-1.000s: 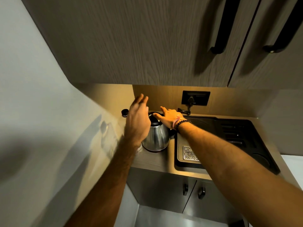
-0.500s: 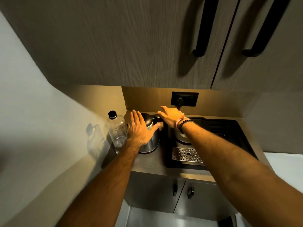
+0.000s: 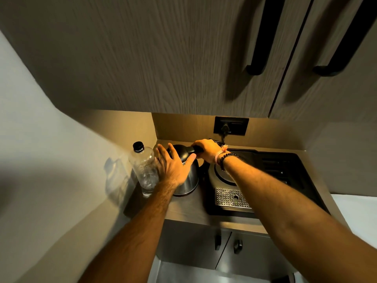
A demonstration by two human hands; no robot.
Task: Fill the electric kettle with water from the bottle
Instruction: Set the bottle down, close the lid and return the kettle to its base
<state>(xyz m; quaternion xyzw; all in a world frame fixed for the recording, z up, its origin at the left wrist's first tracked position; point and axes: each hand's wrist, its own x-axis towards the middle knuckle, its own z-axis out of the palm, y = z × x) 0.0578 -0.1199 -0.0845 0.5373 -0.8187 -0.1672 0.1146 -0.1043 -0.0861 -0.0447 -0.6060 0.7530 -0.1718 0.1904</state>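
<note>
A steel electric kettle [image 3: 188, 180] with a black lid stands on the counter in the corner. My left hand [image 3: 173, 168] lies flat against its left side, fingers spread, touching the lid and body. My right hand [image 3: 206, 150] is closed around the kettle's black handle at the top right. A clear plastic bottle [image 3: 143, 170] with a black cap stands upright just left of the kettle, close to my left hand but not held. The cap is on.
A black tray [image 3: 285, 172] with a round kettle base [image 3: 222, 176] and a perforated metal drip grid [image 3: 230, 198] sits to the right. A plugged wall socket [image 3: 230, 125] is behind. Overhead cabinets with black handles [image 3: 257, 64] hang low. The wall [image 3: 51, 170] closes the left side.
My right hand has closed around the kettle handle, where before it hovered open over it. My left hand stays on the kettle's side. The camera moved closer.
</note>
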